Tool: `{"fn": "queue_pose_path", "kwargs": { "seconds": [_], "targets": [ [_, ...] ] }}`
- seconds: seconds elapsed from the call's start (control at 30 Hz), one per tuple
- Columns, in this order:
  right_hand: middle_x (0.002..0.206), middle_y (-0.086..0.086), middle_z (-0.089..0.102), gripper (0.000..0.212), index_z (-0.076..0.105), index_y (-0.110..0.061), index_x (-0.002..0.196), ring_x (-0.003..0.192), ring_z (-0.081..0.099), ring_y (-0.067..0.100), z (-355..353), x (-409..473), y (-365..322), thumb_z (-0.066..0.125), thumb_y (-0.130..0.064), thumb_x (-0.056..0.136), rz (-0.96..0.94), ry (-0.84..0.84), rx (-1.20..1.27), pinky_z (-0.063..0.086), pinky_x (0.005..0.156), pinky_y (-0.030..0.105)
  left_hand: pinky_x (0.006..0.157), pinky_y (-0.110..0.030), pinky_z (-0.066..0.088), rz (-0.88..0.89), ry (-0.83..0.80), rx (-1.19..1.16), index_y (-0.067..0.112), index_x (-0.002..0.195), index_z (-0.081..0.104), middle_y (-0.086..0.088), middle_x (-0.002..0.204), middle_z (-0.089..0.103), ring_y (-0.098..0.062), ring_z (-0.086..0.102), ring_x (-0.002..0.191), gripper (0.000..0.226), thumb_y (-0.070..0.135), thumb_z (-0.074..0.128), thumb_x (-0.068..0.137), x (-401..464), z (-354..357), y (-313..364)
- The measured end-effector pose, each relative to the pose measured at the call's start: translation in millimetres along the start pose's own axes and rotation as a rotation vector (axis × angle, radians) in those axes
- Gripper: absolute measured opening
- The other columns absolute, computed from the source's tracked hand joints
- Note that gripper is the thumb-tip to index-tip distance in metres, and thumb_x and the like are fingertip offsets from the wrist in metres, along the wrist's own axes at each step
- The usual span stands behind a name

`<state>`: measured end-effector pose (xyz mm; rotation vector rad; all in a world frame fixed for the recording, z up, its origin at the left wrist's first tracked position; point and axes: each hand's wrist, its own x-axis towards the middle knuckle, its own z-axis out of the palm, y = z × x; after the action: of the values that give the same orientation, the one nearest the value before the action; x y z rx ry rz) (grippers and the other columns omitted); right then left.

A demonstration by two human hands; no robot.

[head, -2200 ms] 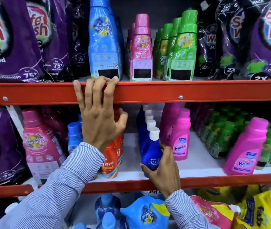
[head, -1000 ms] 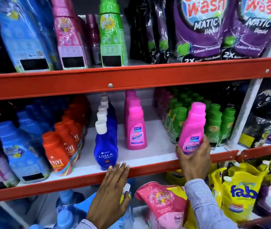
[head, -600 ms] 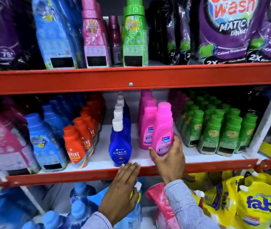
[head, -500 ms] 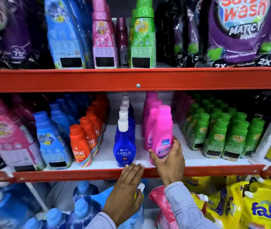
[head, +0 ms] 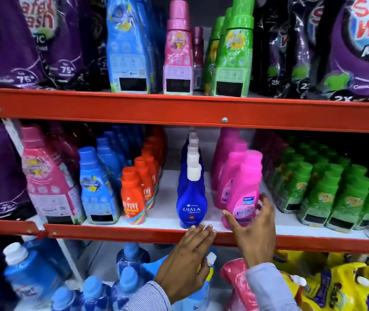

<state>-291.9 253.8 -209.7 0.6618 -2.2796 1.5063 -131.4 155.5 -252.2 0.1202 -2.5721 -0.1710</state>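
A store rack carries detergent on white shelves with red front rails. On the middle shelf (head: 165,217), bare strips run either side of the blue bottle (head: 191,205). The pink bottle (head: 245,187) stands upright at the front edge, just right of it and left of the green bottles (head: 336,194). The right hand (head: 255,234) cups its base with spread fingers; I cannot tell whether it grips. The left hand (head: 185,259) lies flat, straight fingertips on the red rail (head: 111,232).
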Motion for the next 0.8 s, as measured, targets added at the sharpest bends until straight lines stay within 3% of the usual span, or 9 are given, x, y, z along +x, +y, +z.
{"fn": "queue_pose_path", "kwargs": {
  "seconds": [0.1,0.2,0.27,0.37,0.47,0.53,0.63,0.8],
  "targets": [
    [0.142,0.023,0.048,0.098,0.039,-0.005,0.142,0.133,0.043,0.039,-1.8,-9.7,-9.7,0.091,-0.035,0.065,-0.052,0.164,-0.001,0.042,0.11,0.053,0.118,-0.033,0.038,-0.02,0.139,-0.066,0.013,0.137,0.061,0.001,0.145,0.06,-0.014,0.053,0.138,0.056,0.02,0.066,0.082,-7.8,-17.4,-12.1],
    [0.123,0.022,0.058,0.066,0.053,-0.001,0.127,0.114,0.052,0.037,3.7,-26.2,-32.3,0.084,-0.026,0.074,-0.262,0.345,0.047,0.044,0.101,0.049,0.105,-0.027,0.047,-0.134,0.431,-0.111,0.016,0.11,0.075,0.004,0.112,0.076,-0.009,0.066,0.11,0.03,0.018,0.069,0.081,-19.7,-41.0,-31.0],
    [0.11,0.02,0.063,0.047,0.06,-0.001,0.115,0.1,0.056,0.033,13.5,-38.6,-50.1,0.078,-0.018,0.076,-0.386,0.354,0.132,0.045,0.094,0.042,0.099,-0.017,0.047,-0.225,0.601,-0.133,0.017,0.098,0.075,0.005,0.098,0.075,-0.007,0.064,0.098,0.019,0.02,0.066,0.082,-27.8,-58.8,-43.8],
    [0.101,0.007,0.065,0.028,0.066,-0.007,0.107,0.086,0.059,0.016,36.7,-59.7,-76.8,0.073,-0.009,0.08,-0.487,0.158,0.283,0.046,0.09,0.017,0.092,-0.005,0.043,-0.474,0.698,-0.188,0.02,0.096,0.074,0.007,0.095,0.075,-0.003,0.066,0.09,0.019,0.028,0.063,0.083,-40.7,-83.6,-63.9],
    [0.098,-0.004,0.065,0.031,0.066,-0.017,0.114,0.081,0.057,0.003,63.9,-76.5,-96.8,0.068,-0.01,0.084,-0.478,-0.146,0.286,0.039,0.086,0.002,0.087,-0.009,0.049,-0.685,0.664,-0.277,0.023,0.105,0.073,0.007,0.099,0.077,0.0,0.069,0.089,0.025,0.03,0.066,0.082,-48.9,-96.3,-81.0],
    [0.101,-0.007,0.067,0.038,0.065,-0.021,0.122,0.085,0.062,0.002,82.8,-83.2,-105.2,0.069,-0.009,0.086,-0.41,-0.315,0.271,0.045,0.087,0.008,0.092,-0.019,0.053,-0.741,0.594,-0.262,0.019,0.118,0.07,0.002,0.109,0.078,-0.008,0.073,0.096,0.036,0.022,0.075,0.082,-51.5,-96.4,-89.2],
    [0.101,-0.001,0.077,0.039,0.067,-0.017,0.123,0.09,0.073,0.01,104.9,-81.8,-112.4,0.07,-0.008,0.085,-0.224,-0.467,0.278,0.057,0.089,0.028,0.098,-0.035,0.057,-0.753,0.489,-0.239,0.008,0.131,0.064,-0.007,0.12,0.076,-0.02,0.073,0.108,0.052,0.018,0.078,0.082,-47.3,-96.1,-94.6],
    [0.096,-0.009,0.08,0.033,0.072,-0.019,0.115,0.09,0.074,0.0,122.1,-67.5,-114.4,0.073,-0.01,0.084,-0.102,-0.647,0.299,0.06,0.089,0.028,0.068,-0.024,0.042,-0.705,0.409,-0.18,0.017,0.11,0.062,-0.004,0.088,0.076,-0.028,0.072,0.082,0.03,0.032,0.073,0.085,-37.4,-101.2,-98.6]
  ]
}}
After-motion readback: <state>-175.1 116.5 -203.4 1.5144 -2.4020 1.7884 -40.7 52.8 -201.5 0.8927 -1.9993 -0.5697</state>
